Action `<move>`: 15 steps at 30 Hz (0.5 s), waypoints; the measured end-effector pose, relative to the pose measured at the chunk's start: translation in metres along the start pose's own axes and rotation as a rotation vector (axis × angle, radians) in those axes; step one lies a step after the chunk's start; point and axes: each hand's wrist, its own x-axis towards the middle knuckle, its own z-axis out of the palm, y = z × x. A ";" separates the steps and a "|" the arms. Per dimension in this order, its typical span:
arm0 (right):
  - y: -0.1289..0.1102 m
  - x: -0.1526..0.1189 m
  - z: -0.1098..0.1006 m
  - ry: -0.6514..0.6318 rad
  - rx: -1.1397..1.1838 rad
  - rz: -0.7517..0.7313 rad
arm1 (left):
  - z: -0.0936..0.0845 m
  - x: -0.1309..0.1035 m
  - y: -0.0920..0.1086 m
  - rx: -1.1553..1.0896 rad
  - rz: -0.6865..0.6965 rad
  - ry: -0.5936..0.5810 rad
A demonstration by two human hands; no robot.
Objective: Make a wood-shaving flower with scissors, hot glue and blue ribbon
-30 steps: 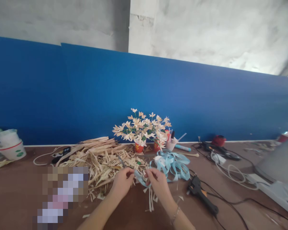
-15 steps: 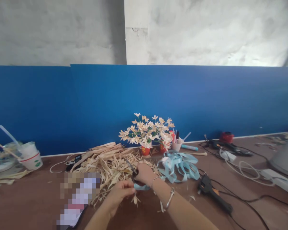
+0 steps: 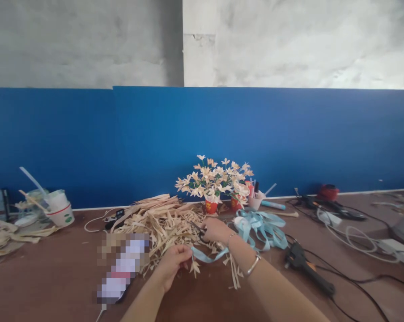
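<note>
My left hand (image 3: 172, 264) pinches one end of a light blue ribbon (image 3: 206, 256), and a small pale husk flower (image 3: 195, 267) hangs just under its fingertips. The ribbon sags from there toward my right wrist. In my right hand (image 3: 218, 230) is a pair of scissors (image 3: 196, 226), blades pointing up and left over a heap of dry husk strips (image 3: 158, 221); whether the blades are apart I cannot tell. Some thin husk strips (image 3: 234, 273) dangle below my right wrist. A loose pile of blue ribbon (image 3: 261, 229) lies right of that hand.
Behind my hands, husk flowers (image 3: 215, 179) stand in red pots (image 3: 210, 206) against a blue partition (image 3: 148, 143). A black glue gun (image 3: 309, 270) and cables lie at the right. To the left are a blurred phone (image 3: 121, 273) and a white cup (image 3: 61, 215).
The view has swung slightly left. My hands have drawn a little apart, so more ribbon shows between them. More husk strips show below my right wrist.
</note>
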 end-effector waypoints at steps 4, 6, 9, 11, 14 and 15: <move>0.005 -0.005 -0.013 -0.089 0.159 -0.007 | 0.000 0.002 -0.003 -0.064 0.011 0.029; 0.010 -0.009 -0.020 -0.150 0.262 -0.001 | -0.001 0.003 -0.003 -0.105 0.021 0.030; 0.018 -0.019 -0.026 -0.180 0.417 -0.009 | -0.002 0.003 -0.001 -0.169 -0.011 0.068; 0.023 -0.029 -0.026 -0.142 0.503 -0.021 | -0.002 0.004 -0.001 -0.214 -0.034 0.098; 0.030 -0.048 -0.016 -0.127 0.768 -0.055 | -0.002 0.004 -0.001 -0.274 -0.051 0.104; 0.032 -0.055 -0.011 -0.173 0.884 -0.073 | -0.002 0.004 -0.001 -0.292 -0.056 0.106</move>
